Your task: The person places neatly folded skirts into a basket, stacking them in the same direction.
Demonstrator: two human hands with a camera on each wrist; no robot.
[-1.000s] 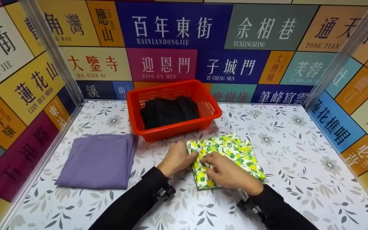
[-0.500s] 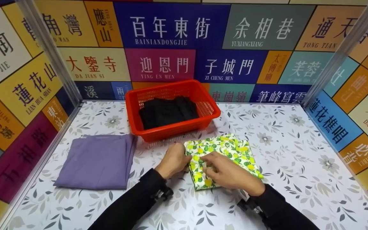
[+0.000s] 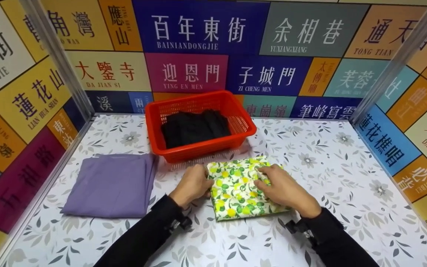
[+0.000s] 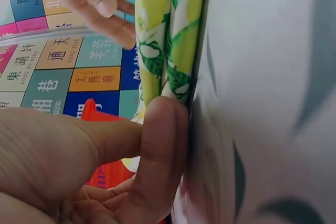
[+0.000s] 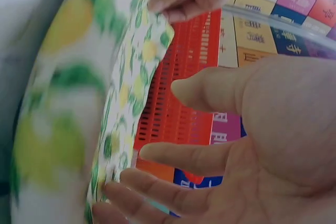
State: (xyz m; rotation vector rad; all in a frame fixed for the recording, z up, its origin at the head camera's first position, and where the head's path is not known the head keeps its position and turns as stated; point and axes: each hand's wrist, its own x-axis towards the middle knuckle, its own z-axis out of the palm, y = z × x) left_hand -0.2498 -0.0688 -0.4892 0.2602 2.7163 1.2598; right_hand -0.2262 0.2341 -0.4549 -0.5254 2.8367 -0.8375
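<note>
A folded lemon-print cloth, white with yellow fruit and green leaves, lies on the table in front of the person. At its left edge the left hand pinches the layers, thumb above and fingers at the side; the left wrist view shows the rolled edge of the cloth meeting the index finger. The right hand rests over the cloth's right part. Its fingers are spread and loosely bent in the right wrist view, fingertips at the cloth's surface, with nothing gripped.
A red plastic basket stands behind the cloth, with folded black fabric inside. On the left lies a folded purple cloth. Printed wall panels enclose the floral-patterned table at the back and both sides.
The right hand has moved right, from the cloth's middle to its right part. The lemon-print cloth and the left hand have shifted slightly left. The basket and purple cloth stay put.
</note>
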